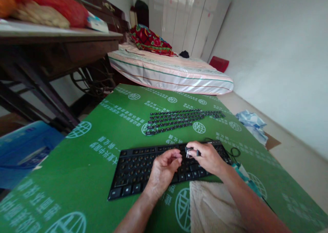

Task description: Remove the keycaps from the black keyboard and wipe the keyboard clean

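A black keyboard (135, 168) with most of its keycaps off lies on the green printed table cover (84, 164). My left hand (164, 169) rests curled over the keyboard's middle, fingers closed; what it holds is hidden. My right hand (206, 156) is over the keyboard's right part, pinching a small metal keycap puller (189, 153) between thumb and fingers. Rows of removed black keycaps (179, 120) are laid out on the cover behind the keyboard.
A beige towel (212, 205) lies at the near edge under my right forearm. The keyboard's cable (234, 152) loops at its right end. A dark wooden table (51, 44) stands to the left, a mattress (169, 72) behind, and a blue box (23, 147) at lower left.
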A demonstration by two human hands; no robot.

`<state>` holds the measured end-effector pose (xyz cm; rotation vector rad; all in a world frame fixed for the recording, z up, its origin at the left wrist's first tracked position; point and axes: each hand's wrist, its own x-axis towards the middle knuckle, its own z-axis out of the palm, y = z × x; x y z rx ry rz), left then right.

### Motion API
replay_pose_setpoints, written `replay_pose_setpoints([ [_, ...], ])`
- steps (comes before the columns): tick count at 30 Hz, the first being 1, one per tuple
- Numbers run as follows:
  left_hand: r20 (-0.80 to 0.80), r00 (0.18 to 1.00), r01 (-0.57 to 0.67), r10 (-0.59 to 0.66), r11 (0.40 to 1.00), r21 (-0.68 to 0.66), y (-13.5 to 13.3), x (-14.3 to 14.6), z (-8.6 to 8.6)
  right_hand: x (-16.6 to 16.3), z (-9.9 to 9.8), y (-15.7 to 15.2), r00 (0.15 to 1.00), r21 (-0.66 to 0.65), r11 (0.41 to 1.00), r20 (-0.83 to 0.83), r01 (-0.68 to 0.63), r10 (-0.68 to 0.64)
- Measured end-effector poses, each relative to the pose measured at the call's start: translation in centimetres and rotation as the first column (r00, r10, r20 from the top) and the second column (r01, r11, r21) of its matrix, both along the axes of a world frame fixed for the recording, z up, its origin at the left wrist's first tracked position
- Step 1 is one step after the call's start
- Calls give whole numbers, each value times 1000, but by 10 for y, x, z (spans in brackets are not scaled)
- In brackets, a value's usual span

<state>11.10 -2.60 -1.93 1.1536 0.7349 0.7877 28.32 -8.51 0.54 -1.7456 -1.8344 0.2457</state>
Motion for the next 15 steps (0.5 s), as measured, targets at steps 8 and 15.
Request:
replay_pose_setpoints([
  [8,-97,995,20,2,974,228,-1,0,-13,96,-7,56,976,-170,964,-30,206,-214],
  [15,-209,978,82,2,916,392,1,-5,-9,127,-39,90,971,-216,948,-3,234,-240],
])
